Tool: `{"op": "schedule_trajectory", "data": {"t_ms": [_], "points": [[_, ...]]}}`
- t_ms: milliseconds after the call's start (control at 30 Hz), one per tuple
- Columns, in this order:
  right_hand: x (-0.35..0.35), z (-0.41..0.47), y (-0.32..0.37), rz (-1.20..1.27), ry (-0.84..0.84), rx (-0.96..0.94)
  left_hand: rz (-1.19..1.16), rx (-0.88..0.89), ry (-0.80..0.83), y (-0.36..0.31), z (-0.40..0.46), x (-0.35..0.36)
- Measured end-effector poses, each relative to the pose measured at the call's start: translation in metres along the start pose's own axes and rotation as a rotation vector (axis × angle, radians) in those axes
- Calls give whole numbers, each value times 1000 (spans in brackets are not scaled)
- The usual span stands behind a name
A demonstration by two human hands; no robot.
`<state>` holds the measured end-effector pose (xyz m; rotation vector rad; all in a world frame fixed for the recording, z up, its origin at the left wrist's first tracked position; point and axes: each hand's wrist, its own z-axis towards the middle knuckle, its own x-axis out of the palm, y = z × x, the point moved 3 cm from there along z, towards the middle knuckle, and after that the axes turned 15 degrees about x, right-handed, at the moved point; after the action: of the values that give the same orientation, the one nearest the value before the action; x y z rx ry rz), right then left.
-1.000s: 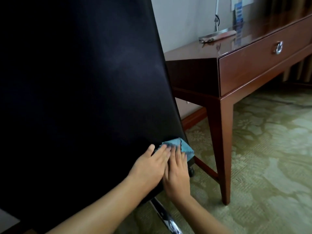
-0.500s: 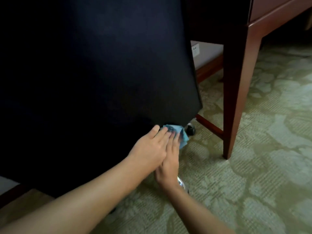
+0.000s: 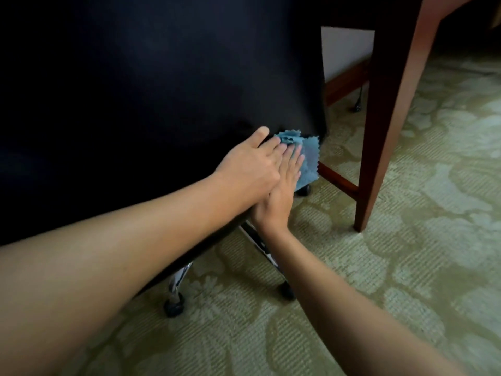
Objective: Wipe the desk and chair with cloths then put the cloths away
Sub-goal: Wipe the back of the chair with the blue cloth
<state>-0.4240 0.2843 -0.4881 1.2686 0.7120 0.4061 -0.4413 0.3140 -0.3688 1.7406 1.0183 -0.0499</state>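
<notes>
At the chair (image 3: 162, 90) back's bottom corner, left hand (image 3: 250, 169) and right hand (image 3: 282, 196) press flat, fingers spread, on the cloth (image 3: 309, 161); firm overlapping strokes along the edge should serve best.

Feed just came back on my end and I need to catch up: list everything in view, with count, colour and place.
chair back: one, black, fills upper left
cloth: one, blue, pressed at the chair back's lower right corner
chair base legs: two seen, chrome, with black casters, below the chair
desk leg: one, reddish-brown wood, upper right
stretcher bar: one, same wood, low beside the leg
carpet: green, patterned, floor
wall: white, with wood baseboard, behind
left hand: flat on cloth
right hand: flat on cloth, partly under the left
</notes>
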Motion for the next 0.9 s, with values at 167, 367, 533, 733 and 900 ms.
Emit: {"op": "schedule_trajectory", "data": {"t_ms": [167,367,533,733,900], "points": [[24,-76,5,71,40,100,68,109,76,-31,-41,29],[57,-184,18,26,182,83,98,170,-87,-64,-139,86],[87,-249,39,-60,212,-68,59,72,-263,-70,-227,140],[75,-215,35,-64,191,-132,11,55,-346,-60,-201,139],[28,-130,22,-2,61,-167,65,-14,-459,-44,-126,97]]}}
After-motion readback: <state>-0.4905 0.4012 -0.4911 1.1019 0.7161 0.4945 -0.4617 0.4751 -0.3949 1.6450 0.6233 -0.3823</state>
